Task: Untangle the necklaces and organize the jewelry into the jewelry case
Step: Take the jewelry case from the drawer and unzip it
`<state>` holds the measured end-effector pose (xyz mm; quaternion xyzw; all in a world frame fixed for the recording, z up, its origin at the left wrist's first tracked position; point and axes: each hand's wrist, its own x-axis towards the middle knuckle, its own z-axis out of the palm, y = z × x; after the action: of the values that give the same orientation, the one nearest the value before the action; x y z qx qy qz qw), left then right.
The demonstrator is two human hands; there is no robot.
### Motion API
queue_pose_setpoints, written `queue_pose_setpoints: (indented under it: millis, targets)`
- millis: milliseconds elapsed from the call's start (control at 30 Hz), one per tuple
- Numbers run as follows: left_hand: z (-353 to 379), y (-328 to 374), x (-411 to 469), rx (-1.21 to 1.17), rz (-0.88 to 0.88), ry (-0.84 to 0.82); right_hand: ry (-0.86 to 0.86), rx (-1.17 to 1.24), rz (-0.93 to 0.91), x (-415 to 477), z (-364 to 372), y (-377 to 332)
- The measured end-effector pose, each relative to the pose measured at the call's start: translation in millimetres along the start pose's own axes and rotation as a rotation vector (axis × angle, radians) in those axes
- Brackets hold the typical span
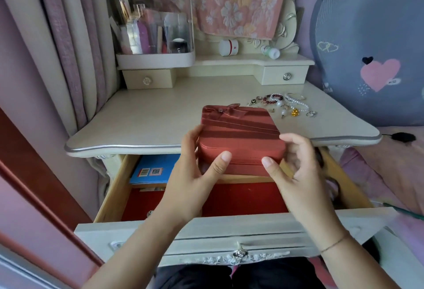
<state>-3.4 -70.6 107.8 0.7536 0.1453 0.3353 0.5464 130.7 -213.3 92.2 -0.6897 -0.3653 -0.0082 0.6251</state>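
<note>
— Jewelry case [238, 132]: where have you got it?

— Between both hands, over the front edge of the table [149, 118], its near end above the open drawer [110, 192]. It is closed, with a bow [226, 109] on the lid at the far corner. Whether its far end rests on the tabletop I cannot tell.

— And your grip?

— My left hand [195, 174] clasps the left side, thumb laid on the front wall. My right hand [298, 169] holds the right front corner, thumb on the front, fingers curled round the side.

— What does the step want?

— As I judge it, setting the case down flat on bare tabletop, left of the jewelry [284, 105] heaped near the back right, close to it but not on it. I would keep it level, with both hands on until it sits, front seam towards me so the lid opens away. Then one thumb works the seam while the other hand steadies the base.

— Any writing?

— Little. A black jar [179, 46] in the clear organizer [149, 24] shows "LA", the rest cut off. The blue booklet [151, 169] in the drawer carries a barcode and a QR code; its print is too small to read. A white jar [228, 47] on the shelf [252, 60] has a red mark I cannot make out.
</note>
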Motion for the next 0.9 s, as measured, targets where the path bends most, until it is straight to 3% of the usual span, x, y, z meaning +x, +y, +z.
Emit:
queue_pose_setpoints:
  millis: [567, 900]
  targets:
    - [-28, -55, 134, 0.018, -0.164, -0.079, -0.064, -0.207, 0.044, 130, 59, 50]
    - [-34, -60, 142, 0.103, -0.165, -0.176, -0.094, -0.18, 0.066, 133, 61, 53]
